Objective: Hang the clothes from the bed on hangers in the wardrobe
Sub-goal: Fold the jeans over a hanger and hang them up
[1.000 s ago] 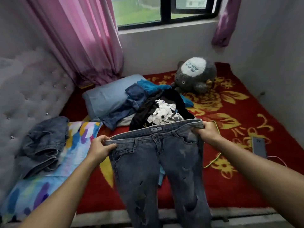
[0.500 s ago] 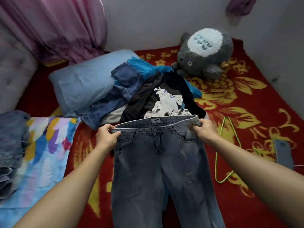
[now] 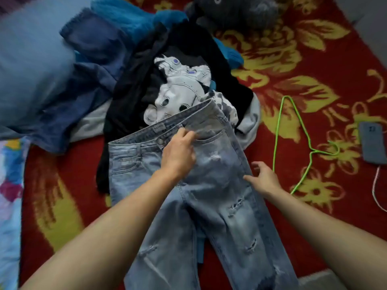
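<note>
jeans (image 3: 219, 197) lay flat on the red floral bedspread (image 3: 62, 174), waistband overlapping the lower edge of a black printed t-shirt (image 3: 134, 86) in the clothes pile; legs ran toward the camera; left hand (image 3: 180, 151) sat at the waistband beside the button, fingers curled, pinching the denim; right hand (image 3: 262, 177) was at the jeans' right side seam, fingers spread and relaxed, thumb touching the cloth; green wire hanger (image 3: 278, 130) lay on the bedspread just right of the jeans, apart from both hands; phone (image 3: 372, 143) lay beyond it

One pair of jeans (image 3: 219, 185), one green hanger (image 3: 312, 152), one phone (image 3: 372, 143), one plush toy (image 3: 236, 9)
</note>
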Demonstrator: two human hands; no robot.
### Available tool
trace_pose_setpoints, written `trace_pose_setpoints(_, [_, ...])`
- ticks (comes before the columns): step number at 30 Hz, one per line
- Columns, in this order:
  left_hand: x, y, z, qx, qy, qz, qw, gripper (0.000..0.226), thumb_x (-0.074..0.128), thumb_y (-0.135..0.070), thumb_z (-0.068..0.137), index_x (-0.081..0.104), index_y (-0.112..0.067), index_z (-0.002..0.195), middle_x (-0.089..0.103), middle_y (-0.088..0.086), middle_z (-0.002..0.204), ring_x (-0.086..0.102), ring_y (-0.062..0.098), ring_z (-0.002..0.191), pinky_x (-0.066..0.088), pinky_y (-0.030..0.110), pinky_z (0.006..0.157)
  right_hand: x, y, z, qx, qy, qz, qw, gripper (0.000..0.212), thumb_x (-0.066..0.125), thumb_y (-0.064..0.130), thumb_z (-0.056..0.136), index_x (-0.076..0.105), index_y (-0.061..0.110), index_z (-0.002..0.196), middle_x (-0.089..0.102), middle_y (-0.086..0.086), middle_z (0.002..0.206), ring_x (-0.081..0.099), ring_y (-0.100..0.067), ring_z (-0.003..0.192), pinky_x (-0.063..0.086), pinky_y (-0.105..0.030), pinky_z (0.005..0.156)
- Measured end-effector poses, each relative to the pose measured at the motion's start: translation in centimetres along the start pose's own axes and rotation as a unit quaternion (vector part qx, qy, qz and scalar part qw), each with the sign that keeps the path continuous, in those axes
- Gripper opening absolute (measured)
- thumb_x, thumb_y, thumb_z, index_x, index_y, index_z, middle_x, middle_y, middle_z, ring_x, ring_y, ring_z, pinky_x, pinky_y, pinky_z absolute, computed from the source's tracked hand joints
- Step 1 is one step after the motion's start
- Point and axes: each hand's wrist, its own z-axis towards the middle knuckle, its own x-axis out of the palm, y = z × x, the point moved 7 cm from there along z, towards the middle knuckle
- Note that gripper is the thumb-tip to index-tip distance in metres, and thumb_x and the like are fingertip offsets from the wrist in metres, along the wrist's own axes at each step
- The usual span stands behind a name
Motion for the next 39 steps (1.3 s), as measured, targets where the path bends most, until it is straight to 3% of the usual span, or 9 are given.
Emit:
trace_pose_setpoints(4, [5.4, -7.5, 4.3, 0.173, 0.072, 0.147, 0.971, 0.051, 0.050, 0.002, 0.083, 0.051, -0.020, 0.129, 0.035, -0.001, 0.147, 0.053, 0.028, 0.114, 0.051, 0.044, 0.071, 2.0, -4.9, 0.4, -0.010, 0.012, -0.082, 0.997, 0.064, 0.072, 0.037, 0.082, 0.046, 0.018, 0.137, 0.058, -0.007, 0.131, 0.057, -0.030, 0.115, 0.048, -0.038, 0.088])
trace_pose_setpoints(8, [10.1, -9.8, 6.2, 0.196, 0.164, 0.255, 0.932, 0.048, 0.046, -0.004, 0.086, 0.048, -0.021, 0.130, 0.048, 0.007, 0.123, 0.058, 0.033, 0.101, 0.034, 0.038, 0.060, 2.9, -8.6, -0.1, 0.019, 0.049, -0.149, 0.988, 0.050, 0.069, 0.054, 0.076, 0.052, 0.027, 0.114, 0.066, -0.001, 0.104, 0.064, -0.029, 0.098, 0.045, -0.034, 0.069])
trace_pose_setpoints(11, [9.6, -9.3, 5.8, 0.173, 0.138, 0.269, 0.938, 0.025, 0.049, -0.007, 0.086, 0.058, -0.014, 0.108, 0.048, 0.012, 0.110, 0.056, 0.036, 0.095, 0.033, 0.040, 0.060, 3.3, -11.1, -1.1, 0.012, 0.109, -0.128, 0.986, 0.033, 0.068, 0.052, 0.070, 0.058, 0.028, 0.090, 0.066, 0.006, 0.085, 0.064, -0.021, 0.083, 0.048, -0.035, 0.064])
trace_pose_setpoints(18, [2.1, -7.0, 1.0, 0.230, 0.044, 0.206, 0.950, 0.011, 0.064, -0.008, 0.075, 0.073, -0.014, 0.075, 0.056, 0.011, 0.132, 0.065, 0.029, 0.087, 0.053, 0.036, 0.053, 3.8, -9.1, -7.0, -0.105, 0.176, -0.046, 0.978, 0.016, 0.065, 0.022, 0.068, 0.050, 0.029, 0.071, 0.061, 0.003, 0.067, 0.058, -0.015, 0.066, 0.044, -0.037, 0.059])
trace_pose_setpoints(21, [-1.7, -4.3, -0.8, 0.195, 0.023, 0.201, 0.960, 0.012, 0.069, -0.001, 0.073, 0.073, -0.012, 0.072, 0.057, 0.013, 0.129, 0.067, 0.032, 0.086, 0.050, 0.036, 0.050, 4.7, -5.7, -10.4, -0.152, 0.212, -0.080, 0.962, 0.017, 0.065, 0.025, 0.070, 0.051, 0.030, 0.076, 0.062, 0.005, 0.071, 0.055, -0.008, 0.063, 0.040, -0.029, 0.055])
trace_pose_setpoints(26, [-7.5, 3.3, -4.3, 0.102, -0.007, 0.204, 0.974, 0.008, 0.067, -0.002, 0.077, 0.073, -0.008, 0.075, 0.051, 0.015, 0.132, 0.055, 0.034, 0.108, 0.055, 0.047, 0.066, 9.6, 1.4, -16.4, -0.230, 0.265, -0.099, 0.931, 0.015, 0.060, 0.031, 0.067, 0.048, 0.028, 0.075, 0.063, 0.007, 0.077, 0.059, -0.014, 0.075, 0.047, -0.040, 0.066])
trace_pose_setpoints(35, [-10.3, 21.1, -9.2, -0.069, 0.001, 0.139, 0.988, 0.026, 0.057, -0.009, 0.084, 0.074, -0.019, 0.102, 0.054, 0.007, 0.113, 0.058, 0.032, 0.100, 0.050, 0.041, 0.081, 26.6, 9.9, -24.4, -0.264, 0.290, -0.071, 0.917, 0.025, 0.064, 0.027, 0.075, 0.039, 0.022, 0.073, 0.052, 0.004, 0.072, 0.055, -0.024, 0.075, 0.041, -0.037, 0.061])
trace_pose_setpoints(37, [-8.8, 24.4, -9.7, -0.097, 0.049, 0.124, 0.986, 0.035, 0.058, -0.011, 0.085, 0.065, -0.018, 0.119, 0.052, 0.010, 0.124, 0.056, 0.034, 0.110, 0.048, 0.041, 0.090, 29.8, 9.8, -24.9, -0.237, 0.308, -0.039, 0.920, 0.017, 0.066, 0.025, 0.079, 0.052, 0.029, 0.088, 0.060, 0.008, 0.080, 0.059, -0.015, 0.082, 0.045, -0.029, 0.068])
trace_pose_setpoints(39, [-7.3, 26.5, -10.5, -0.127, 0.100, 0.130, 0.978, 0.051, 0.059, -0.011, 0.086, 0.051, -0.020, 0.136, 0.048, 0.013, 0.128, 0.052, 0.035, 0.116, 0.046, 0.042, 0.094, 31.8, 8.4, -24.7, -0.198, 0.312, -0.019, 0.929, 0.034, 0.067, 0.025, 0.081, 0.058, 0.026, 0.114, 0.067, 0.007, 0.099, 0.062, -0.011, 0.094, 0.050, -0.028, 0.082])
